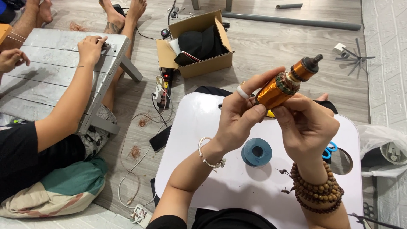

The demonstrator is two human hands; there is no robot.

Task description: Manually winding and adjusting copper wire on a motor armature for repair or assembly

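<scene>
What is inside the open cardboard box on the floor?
The box holds a black cap, something white at its left, and a flat dark item with a pink edge. Anything beneath the cap is covered and cannot be seen.

The motor armature [285,85] gleams with glossy copper wire and a dull dark metal tip; the white table [199,140] looks smooth, matt plastic; far off, a cardboard box [203,63]; wood-grain floor [271,46].
</scene>
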